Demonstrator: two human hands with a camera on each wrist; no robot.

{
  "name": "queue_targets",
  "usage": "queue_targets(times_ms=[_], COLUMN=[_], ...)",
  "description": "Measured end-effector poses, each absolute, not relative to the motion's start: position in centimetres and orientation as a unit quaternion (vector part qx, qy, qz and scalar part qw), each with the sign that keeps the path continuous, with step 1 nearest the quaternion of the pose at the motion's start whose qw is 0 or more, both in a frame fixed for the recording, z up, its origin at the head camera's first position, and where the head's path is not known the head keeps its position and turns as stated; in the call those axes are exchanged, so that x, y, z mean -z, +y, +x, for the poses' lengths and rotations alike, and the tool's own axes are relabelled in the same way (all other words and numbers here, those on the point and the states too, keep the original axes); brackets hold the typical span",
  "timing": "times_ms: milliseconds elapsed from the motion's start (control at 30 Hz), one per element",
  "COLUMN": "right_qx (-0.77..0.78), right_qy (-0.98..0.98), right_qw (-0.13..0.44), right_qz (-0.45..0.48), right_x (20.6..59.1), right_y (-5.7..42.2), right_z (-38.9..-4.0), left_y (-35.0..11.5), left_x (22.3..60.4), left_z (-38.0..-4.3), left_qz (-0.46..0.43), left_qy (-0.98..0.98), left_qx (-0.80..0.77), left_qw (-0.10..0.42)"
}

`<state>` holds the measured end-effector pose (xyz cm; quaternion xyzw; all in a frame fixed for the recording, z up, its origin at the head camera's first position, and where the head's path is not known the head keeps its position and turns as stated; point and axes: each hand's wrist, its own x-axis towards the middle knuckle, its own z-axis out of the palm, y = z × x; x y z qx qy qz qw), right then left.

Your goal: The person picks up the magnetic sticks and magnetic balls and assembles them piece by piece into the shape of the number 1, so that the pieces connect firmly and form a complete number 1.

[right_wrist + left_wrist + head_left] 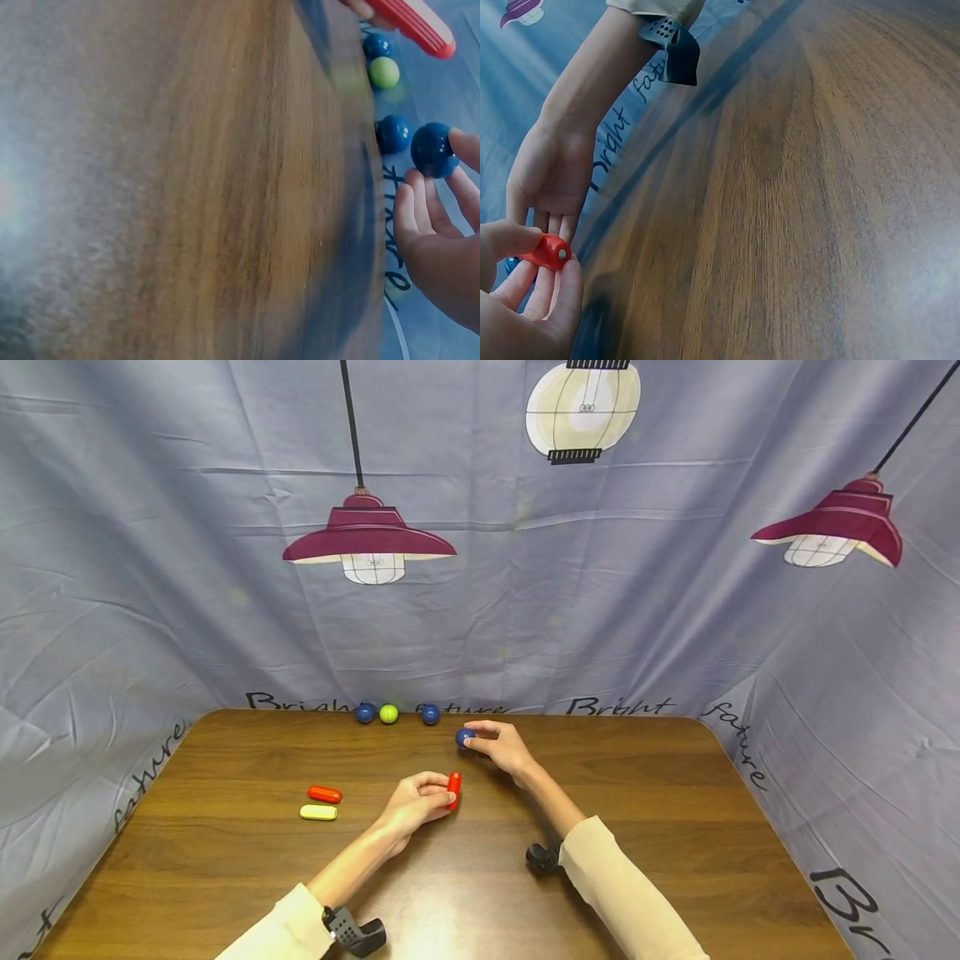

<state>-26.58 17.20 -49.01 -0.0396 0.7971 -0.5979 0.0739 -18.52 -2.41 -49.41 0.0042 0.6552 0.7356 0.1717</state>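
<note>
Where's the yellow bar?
In the head view, the yellow bar lies on the table, left of the left hand, just this side of a red bar.

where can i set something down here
Bare table: right of the right arm, and left of the loose red stick and yellow stick. Crowded: the back edge left of centre, with two blue balls and a green ball; the middle, left hand holding a red cylinder, right hand a blue ball.
</note>
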Motion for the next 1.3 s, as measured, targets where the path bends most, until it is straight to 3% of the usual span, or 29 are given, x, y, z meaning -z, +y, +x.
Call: queue_targets(times_ms=[1300], right_qx=[0.616], right_qy=[0.778], right_qw=[0.099], right_qz=[-0.077], right_x=[48.7], right_y=[17.4], right_z=[-23.8], left_y=[-1.5], left_x=[49.2], left_z=[-18.9], left_qz=[0.004], left_qy=[0.638], left_qx=[-0.749], left_qw=[0.177])
